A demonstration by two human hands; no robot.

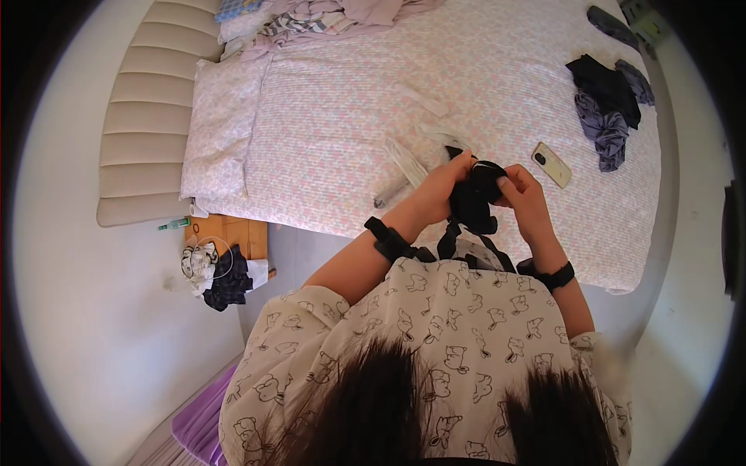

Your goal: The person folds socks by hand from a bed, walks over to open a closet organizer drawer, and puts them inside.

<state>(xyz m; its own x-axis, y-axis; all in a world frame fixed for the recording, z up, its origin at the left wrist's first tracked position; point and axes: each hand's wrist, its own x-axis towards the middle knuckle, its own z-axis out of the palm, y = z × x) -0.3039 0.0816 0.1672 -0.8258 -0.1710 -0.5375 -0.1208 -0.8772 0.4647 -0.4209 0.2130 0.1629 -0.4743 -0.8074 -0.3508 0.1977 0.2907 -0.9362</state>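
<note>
Dark hair point(365, 404) hangs nearest the cam, in two hanks over a pale shirt point(458, 311) w/ animal outlines on it. Past the shirt, both bare arms reach fwd to the bed point(334, 147), w/ a black band on each wrist.

Black cloth point(475, 198) is held up btwn the two hands, bunched, above the bed's near side. L hand point(437, 193) grips its L side, thumb up top, fingers closed on it, tips partly hidden. R hand point(525, 198) pinches its R edge btwn thumb & fingers. Black straps point(448, 239) hang just below, by the shirt; can't tell if they're part of the cloth.

Small pale cloths point(404, 159) lie on the bed near L hand. Phone point(551, 165) lies back up, near R hand, w/ a pile of dark clothes point(606, 101) farther off, toward the bed's R end. Pillow point(221, 132) is at the L end, agst a padded headboard point(148, 116); pink bedding point(373, 12) is heaped at the far side. Wood nightstand point(255, 233), lower L, has white & dark clothes point(225, 279) on it.
</note>
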